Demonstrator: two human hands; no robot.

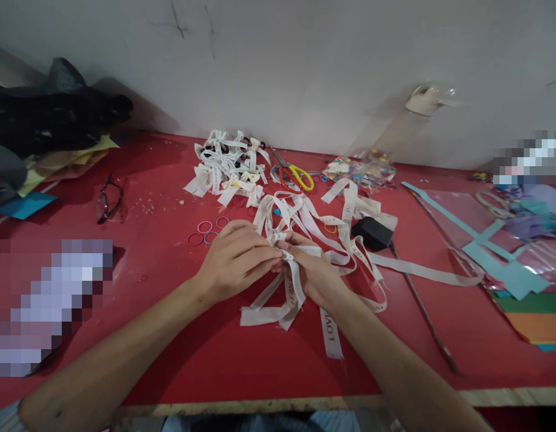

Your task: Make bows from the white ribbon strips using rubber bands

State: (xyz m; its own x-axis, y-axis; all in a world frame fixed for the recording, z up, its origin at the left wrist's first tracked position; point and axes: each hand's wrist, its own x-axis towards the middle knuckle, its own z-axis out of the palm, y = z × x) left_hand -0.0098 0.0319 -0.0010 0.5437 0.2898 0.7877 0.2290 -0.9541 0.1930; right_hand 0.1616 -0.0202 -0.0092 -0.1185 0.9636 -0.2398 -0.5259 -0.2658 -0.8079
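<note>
My left hand (235,258) and my right hand (311,267) meet over the middle of the red table, fingers pinched together on a white printed ribbon (295,282). The ribbon appears knotted or folded at my fingertips, and its ends hang down toward the table. Whether a hair tie sits inside the knot is hidden by my fingers. Loose lengths of white ribbon (304,216) curl just beyond my hands. Several coloured hair elastics (204,227) lie beside my left hand. Under my right wrist, a ribbon end (331,336) with lettering shows.
Behind my hands lie a pile of ribbon-tied hair ties (228,159) and scissors (295,178) with red and yellow handles. A black block (373,233) and a thin rod (424,312) are to the right. Glasses (109,199) rest at left. Coloured sheets (534,318) lie far right.
</note>
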